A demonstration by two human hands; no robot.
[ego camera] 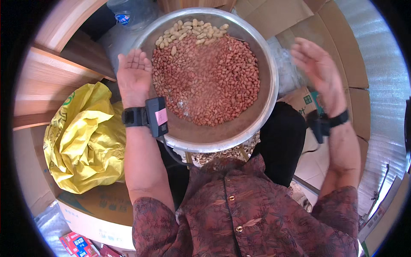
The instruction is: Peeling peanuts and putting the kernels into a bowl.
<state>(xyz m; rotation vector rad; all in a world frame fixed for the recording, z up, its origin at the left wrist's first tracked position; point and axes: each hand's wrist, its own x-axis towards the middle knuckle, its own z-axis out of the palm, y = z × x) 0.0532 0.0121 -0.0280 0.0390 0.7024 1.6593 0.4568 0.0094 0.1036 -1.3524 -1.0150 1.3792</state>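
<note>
A wide metal basin sits before me, at my knees. Shelled red-skinned peanuts cover most of its bottom, and unshelled peanuts are heaped along the far side. Over the basin's left rim, my left hand is palm up with its fingers extended and nothing in it. My right hand is raised beyond the right rim, blurred, its fingers extended and no object visible in it. A few pale flecks lie among the kernels at the near left.
A crumpled yellow plastic bag lies on a cardboard box at my left. Wooden boards stand behind it, with a clear plastic bottle farther back. Cardboard sheets and silvery insulation line the right. Shell fragments show below the basin.
</note>
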